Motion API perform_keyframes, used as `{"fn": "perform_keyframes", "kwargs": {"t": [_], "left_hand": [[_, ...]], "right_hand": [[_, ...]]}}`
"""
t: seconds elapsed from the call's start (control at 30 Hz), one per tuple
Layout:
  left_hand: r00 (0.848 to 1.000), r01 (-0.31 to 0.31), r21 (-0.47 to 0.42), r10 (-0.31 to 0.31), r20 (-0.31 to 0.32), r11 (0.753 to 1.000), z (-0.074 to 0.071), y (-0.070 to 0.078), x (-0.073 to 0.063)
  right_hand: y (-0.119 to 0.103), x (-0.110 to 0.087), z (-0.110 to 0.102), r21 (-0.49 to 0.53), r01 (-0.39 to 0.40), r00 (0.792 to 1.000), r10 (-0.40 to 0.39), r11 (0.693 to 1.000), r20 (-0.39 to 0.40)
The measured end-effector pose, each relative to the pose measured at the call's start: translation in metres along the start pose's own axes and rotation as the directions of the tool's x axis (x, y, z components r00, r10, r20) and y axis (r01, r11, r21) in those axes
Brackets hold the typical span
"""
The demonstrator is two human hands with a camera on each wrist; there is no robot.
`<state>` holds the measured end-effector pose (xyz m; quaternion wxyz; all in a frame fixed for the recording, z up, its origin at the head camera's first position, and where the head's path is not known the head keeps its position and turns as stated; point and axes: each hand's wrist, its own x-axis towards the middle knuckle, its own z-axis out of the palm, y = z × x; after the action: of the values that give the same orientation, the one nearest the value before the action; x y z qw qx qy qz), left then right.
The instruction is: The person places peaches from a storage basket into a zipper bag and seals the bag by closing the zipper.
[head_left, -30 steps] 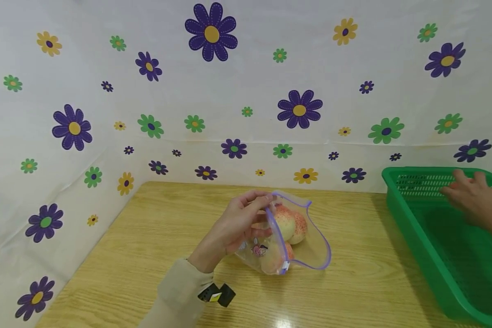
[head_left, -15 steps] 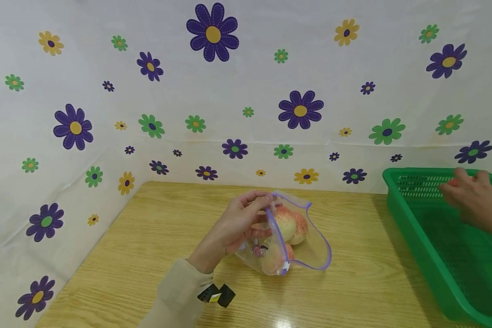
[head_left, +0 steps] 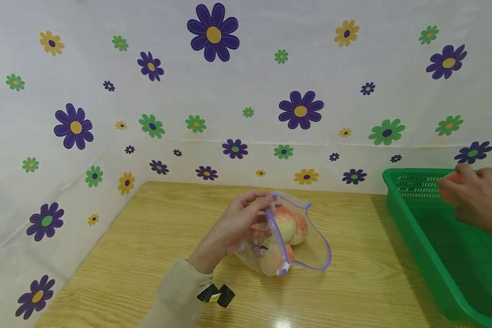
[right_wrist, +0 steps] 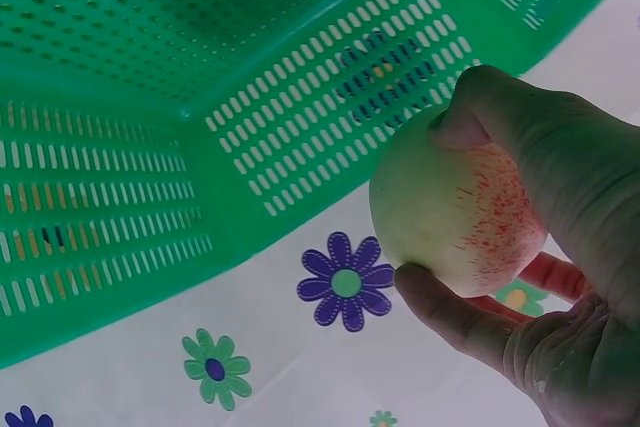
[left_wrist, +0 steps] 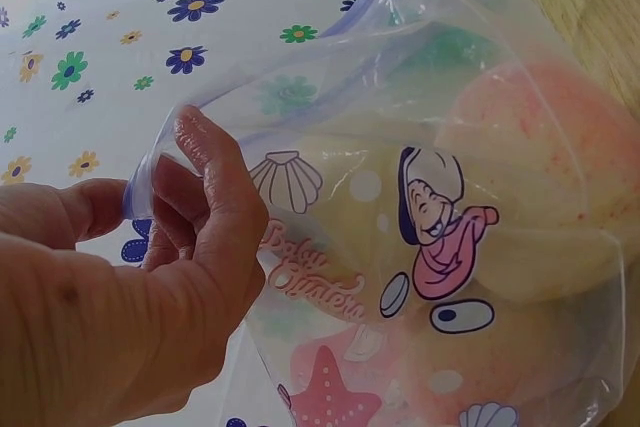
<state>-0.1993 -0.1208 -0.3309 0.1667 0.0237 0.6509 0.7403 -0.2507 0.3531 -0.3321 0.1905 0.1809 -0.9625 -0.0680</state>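
My left hand (head_left: 239, 223) pinches the rim of a clear zip bag (head_left: 317, 248) with a purple seal, its mouth spread toward the right. Inside the bag lie several peaches (head_left: 286, 225), pale with red speckles. The left wrist view shows cartoon prints on the bag (left_wrist: 330, 292) and the thumb and fingers of the left hand (left_wrist: 150, 277) at its edge. My right hand (head_left: 477, 196) grips another peach (right_wrist: 455, 207) above the far end of the green basket (head_left: 410, 243). In the right wrist view, thumb and fingers curl round that peach.
The basket has slotted walls and stands at the right of the wooden table (head_left: 352, 282). Behind the table hangs a white cloth (head_left: 246, 82) printed with purple, green and yellow flowers. A black wrist device (head_left: 216, 295) sits at the left sleeve.
My right hand has risen slightly from inside the basket, and a peach now shows in its grip. The left hand and the bag have stayed in place.
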Motion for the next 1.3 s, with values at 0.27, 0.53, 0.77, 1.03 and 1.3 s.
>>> {"fn": "perform_keyframes", "kwargs": {"t": [0.27,0.53,0.77,1.03,1.3], "left_hand": [[1.0,-0.008,0.012,0.008,-0.005,1.0,0.001,-0.001,0.002],[1.0,-0.008,0.027,0.008,-0.013,1.0,0.001,0.0,0.001],[1.0,-0.003,0.026,0.003,-0.015,1.0,0.002,0.001,0.002],[1.0,-0.008,0.032,0.008,-0.013,0.999,0.002,-0.001,0.002],[1.0,-0.009,0.027,0.01,-0.011,1.0,0.002,-0.002,0.001]], "right_hand": [[-0.008,-0.001,-0.006,0.027,0.024,0.993,-0.021,0.999,-0.115],[-0.021,0.0,-0.018,0.028,0.028,0.993,-0.024,0.999,-0.117],[-0.026,-0.001,-0.02,0.053,0.022,0.994,-0.016,0.998,-0.111],[-0.035,-0.001,-0.024,0.125,0.058,0.986,-0.038,0.99,-0.161],[-0.047,-0.003,-0.033,0.132,0.118,0.971,-0.086,0.984,-0.222]]}}
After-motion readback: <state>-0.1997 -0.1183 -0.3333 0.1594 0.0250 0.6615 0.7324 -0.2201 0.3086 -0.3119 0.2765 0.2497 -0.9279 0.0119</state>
